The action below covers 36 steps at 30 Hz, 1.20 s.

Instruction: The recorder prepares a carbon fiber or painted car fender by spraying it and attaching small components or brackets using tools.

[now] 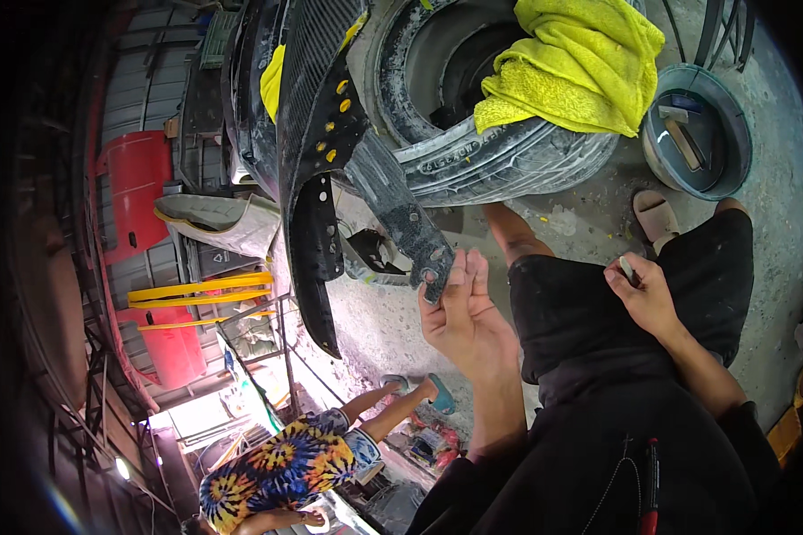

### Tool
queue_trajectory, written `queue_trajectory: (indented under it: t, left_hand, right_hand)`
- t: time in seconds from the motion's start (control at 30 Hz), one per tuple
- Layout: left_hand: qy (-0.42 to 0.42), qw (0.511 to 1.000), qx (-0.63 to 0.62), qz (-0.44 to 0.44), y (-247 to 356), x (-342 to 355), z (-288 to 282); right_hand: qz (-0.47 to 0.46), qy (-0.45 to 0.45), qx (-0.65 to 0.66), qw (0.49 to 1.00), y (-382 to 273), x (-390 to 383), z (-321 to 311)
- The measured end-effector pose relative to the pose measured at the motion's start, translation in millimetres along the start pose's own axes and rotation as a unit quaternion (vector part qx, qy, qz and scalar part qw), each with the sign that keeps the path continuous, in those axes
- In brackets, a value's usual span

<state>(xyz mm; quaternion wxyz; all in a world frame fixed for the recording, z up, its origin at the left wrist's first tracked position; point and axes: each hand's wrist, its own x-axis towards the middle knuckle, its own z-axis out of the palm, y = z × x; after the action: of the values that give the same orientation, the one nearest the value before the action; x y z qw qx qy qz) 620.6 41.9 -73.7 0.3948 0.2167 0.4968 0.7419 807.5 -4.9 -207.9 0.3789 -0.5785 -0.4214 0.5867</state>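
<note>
A black carbon-weave part with several holes rises beside the tire, and a dark speckled strap-like end with holes slants down from it. My left hand pinches that lower end between thumb and fingers, palm turned toward the camera. My right hand, over my right thigh, is closed round a small pale flat piece, too small to identify. A worn tire lies above my hands, with a crumpled yellow towel draped over it.
A bucket holding dark liquid and tools stands right of the tire. A sandal is on the concrete. Red panels, yellow strips and a pale curved panel are at left. Another person in a tie-dye shirt is at lower left.
</note>
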Motion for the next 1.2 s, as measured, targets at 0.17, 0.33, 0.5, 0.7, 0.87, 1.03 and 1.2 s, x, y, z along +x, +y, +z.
queue_trajectory:
  t: [0.17, 0.33, 0.5, 0.7, 0.87, 1.03, 1.2]
  left_hand:
    - [-0.018, 0.999, 0.051, 0.002, -1.6, 0.9, -5.0]
    - [-0.006, 0.998, 0.068, 0.005, -0.3, 2.9, -1.0]
    - [0.012, 0.998, -0.049, -0.044, -4.4, 7.2, -10.9]
    - [-0.006, 0.999, -0.010, -0.035, -6.4, 3.6, -2.2]
    - [-0.044, 0.998, 0.024, -0.028, -5.5, 5.9, -21.7]
    - [-0.023, 0.998, 0.061, 0.023, -11.5, 7.6, -17.6]
    - [0.004, 1.000, 0.003, -0.021, -10.1, 10.3, -13.0]
  right_hand:
    - [-0.025, 0.000, 0.002, 1.000, 9.3, 1.5, 1.6]
    - [-0.021, -0.007, -0.027, 0.999, 7.0, 2.6, 1.6]
    - [-0.020, -0.020, -0.039, 0.999, 8.1, 1.7, 4.0]
    - [-0.006, -0.015, -0.045, 0.999, 10.1, 2.1, 2.0]
    - [-0.016, -0.023, -0.038, 0.999, 9.5, 4.3, 3.0]
    - [-0.025, -0.015, -0.040, 0.999, 11.4, 3.5, 1.4]
    - [-0.039, -0.005, -0.044, 0.998, 16.0, 3.2, 5.0]
